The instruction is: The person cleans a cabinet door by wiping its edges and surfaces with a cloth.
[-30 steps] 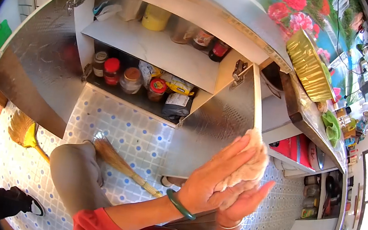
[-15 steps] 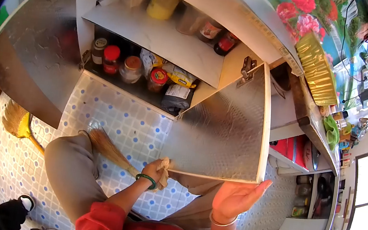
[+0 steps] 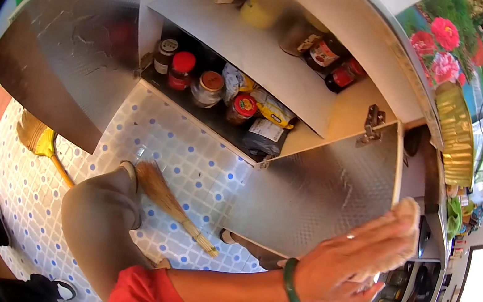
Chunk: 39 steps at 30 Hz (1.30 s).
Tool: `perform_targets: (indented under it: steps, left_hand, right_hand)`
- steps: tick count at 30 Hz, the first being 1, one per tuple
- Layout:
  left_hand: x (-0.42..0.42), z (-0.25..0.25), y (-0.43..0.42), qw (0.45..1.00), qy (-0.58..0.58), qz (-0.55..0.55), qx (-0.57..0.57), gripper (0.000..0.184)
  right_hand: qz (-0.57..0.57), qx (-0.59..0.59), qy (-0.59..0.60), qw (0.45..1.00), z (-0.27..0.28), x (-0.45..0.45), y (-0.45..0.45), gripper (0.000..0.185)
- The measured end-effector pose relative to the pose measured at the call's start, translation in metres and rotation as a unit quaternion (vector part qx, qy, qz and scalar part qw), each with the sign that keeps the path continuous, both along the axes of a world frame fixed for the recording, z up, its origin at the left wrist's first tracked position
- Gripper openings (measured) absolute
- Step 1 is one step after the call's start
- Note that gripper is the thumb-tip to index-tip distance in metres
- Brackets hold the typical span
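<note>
My left hand [image 3: 337, 262], with a green bangle at the wrist, reaches across to the right. Its fingers stretch along a beige cloth [image 3: 406, 226], pressed by the free edge of the right cabinet door [image 3: 322, 194]. Below and partly behind it is my right hand [image 3: 354, 298], wearing a silver bangle; its visible fingers are extended and hold nothing I can see. The door's lower outer corner is hidden behind the hands. On the floor between my legs lies a straw broom [image 3: 168, 199].
The left cabinet door [image 3: 70, 44] stands open. Jars [image 3: 207, 88] and packets line the lower cabinet floor; bottles [image 3: 325, 51] stand on the shelf [image 3: 238, 44]. A yellow-handled broom [image 3: 37, 136] lies left. Another person's feet [image 3: 65, 291] show at lower left.
My left hand has moved with the cloth from the door's lower inner corner, up and right to its outer edge. The left hand now partly covers my right hand. The view has shifted.
</note>
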<state>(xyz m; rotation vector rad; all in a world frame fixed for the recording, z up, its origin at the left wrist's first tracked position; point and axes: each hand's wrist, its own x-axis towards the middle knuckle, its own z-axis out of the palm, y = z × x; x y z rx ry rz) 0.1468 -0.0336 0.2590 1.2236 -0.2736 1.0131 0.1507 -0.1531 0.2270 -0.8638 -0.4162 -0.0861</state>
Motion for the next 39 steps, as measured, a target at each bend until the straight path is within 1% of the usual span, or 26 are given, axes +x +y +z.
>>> perform_targets:
  steps: [2, 3, 4, 6, 8, 10, 12, 14, 15, 17, 18, 19, 21, 23, 27, 28, 29, 30, 32, 33, 34, 35, 36, 37, 38, 39]
  left_hand:
    - [0.016, 0.0, 0.013, 0.994, -0.08, -0.075, -0.021, 0.054]
    - [0.038, -0.016, 0.016, 0.992, -0.115, -0.049, 0.018, 0.049]
    - [0.046, -0.031, 0.019, 0.993, -0.109, -0.05, 0.016, 0.049]
    - [0.063, -0.06, 0.026, 0.994, 0.055, -0.09, -0.03, 0.043]
    - [0.089, -0.1, 0.035, 0.985, 0.134, -0.035, -0.106, 0.037]
    - [0.12, -0.178, 0.036, 0.972, 0.182, -0.006, -0.146, 0.034]
    - [0.132, -0.244, 0.041, 0.964, 0.212, 0.013, -0.159, 0.037]
    - [0.138, -0.314, 0.039, 0.943, 0.293, 0.044, -0.151, 0.037]
    - [0.142, -0.352, 0.031, 0.943, 0.295, 0.038, -0.152, 0.037]
    - [0.144, -0.409, 0.016, 0.901, 0.362, 0.088, -0.221, 0.035]
    - [0.136, -0.404, 0.019, 0.902, 0.362, 0.084, -0.222, 0.035]
    - [0.124, -0.386, 0.025, 0.835, 0.443, 0.036, -0.323, 0.034]
    - [0.105, -0.387, 0.028, 0.75, 0.514, -0.013, -0.416, 0.033]
    - [0.079, -0.413, 0.014, 0.684, 0.657, -0.032, -0.315, 0.029]
    - [0.029, -0.42, -0.006, 0.703, 0.666, -0.029, -0.247, 0.019]
    - [0.019, -0.425, -0.013, 0.689, 0.697, -0.026, -0.196, 0.02]
    - [0.014, -0.408, -0.006, 0.673, 0.725, -0.022, -0.144, 0.022]
    - [0.008, -0.391, -0.001, 0.676, 0.723, -0.019, -0.142, 0.022]
    - [-0.005, -0.338, 0.011, 0.597, 0.712, -0.145, -0.339, 0.023]
    - [-0.012, -0.336, 0.009, 0.618, 0.71, -0.134, -0.31, 0.021]
    - [-0.018, -0.333, 0.007, 0.638, 0.707, -0.121, -0.28, 0.02]
    - [-0.022, -0.361, -0.006, 0.636, 0.707, -0.131, -0.279, 0.022]
    - [-0.026, -0.361, -0.006, 0.633, 0.708, -0.14, -0.279, 0.025]
    - [-0.032, -0.344, -0.003, 0.64, 0.731, -0.122, -0.202, 0.031]
    - [-0.034, -0.361, -0.008, 0.643, 0.73, -0.117, -0.2, 0.031]
    - [-0.034, -0.393, -0.017, 0.641, 0.749, -0.118, -0.119, 0.032]
  right_hand:
    - [0.027, 0.011, -0.011, 1.0, -0.005, 0.006, 0.006, 0.056]
    - [-0.16, 0.012, 0.041, 0.986, -0.006, 0.004, 0.015, 0.057]
    - [-0.343, 0.01, 0.093, 0.935, -0.006, 0.003, 0.022, 0.059]
    - [-0.365, 0.023, 0.093, 0.926, 0.006, 0.005, 0.034, 0.06]
    - [-0.399, 0.034, 0.086, 0.912, 0.015, 0.008, 0.046, 0.061]
    - [-0.411, 0.022, 0.081, 0.908, 0.017, 0.015, 0.056, 0.061]
    - [-0.426, 0.007, 0.077, 0.902, 0.017, 0.021, 0.063, 0.06]
    - [-0.436, -0.001, 0.077, 0.897, 0.016, 0.024, 0.067, 0.06]
    - [-0.441, -0.004, 0.076, 0.895, 0.015, 0.026, 0.07, 0.06]
    - [-0.448, -0.007, 0.075, 0.891, 0.013, 0.03, 0.072, 0.06]
    - [-0.432, -0.014, 0.069, 0.899, 0.013, 0.031, 0.073, 0.06]
    - [-0.416, -0.02, 0.062, 0.907, 0.013, 0.032, 0.075, 0.06]
    - [-0.381, -0.031, 0.05, 0.923, 0.015, 0.031, 0.077, 0.059]
    - [-0.341, -0.04, 0.04, 0.938, 0.017, 0.027, 0.077, 0.059]
    - [-0.251, -0.046, 0.021, 0.967, 0.025, 0.018, 0.079, 0.058]
    - [-0.229, -0.047, 0.014, 0.972, 0.027, 0.016, 0.08, 0.057]
    - [-0.207, -0.047, 0.007, 0.977, 0.029, 0.014, 0.081, 0.057]
    - [-0.186, -0.047, 0.0, 0.981, 0.031, 0.012, 0.082, 0.057]
    - [-0.144, -0.044, -0.017, 0.988, 0.034, 0.011, 0.088, 0.057]
    - [-0.123, -0.043, -0.026, 0.991, -0.001, 0.002, 0.008, 0.056]
    - [-0.122, -0.038, -0.028, 0.991, -0.011, 0.005, 0.013, 0.056]
    - [-0.278, -0.119, -0.053, 0.952, -0.014, 0.008, 0.03, 0.055]
    - [-0.209, -0.06, -0.038, 0.975, -0.01, 0.007, 0.021, 0.056]
    - [-0.142, 0.0, -0.016, 0.99, -0.005, 0.006, 0.014, 0.057]
    - [-0.14, 0.005, -0.017, 0.99, -0.005, 0.004, 0.012, 0.057]
    - [-0.146, -0.008, -0.014, 0.989, -0.005, 0.004, 0.013, 0.054]
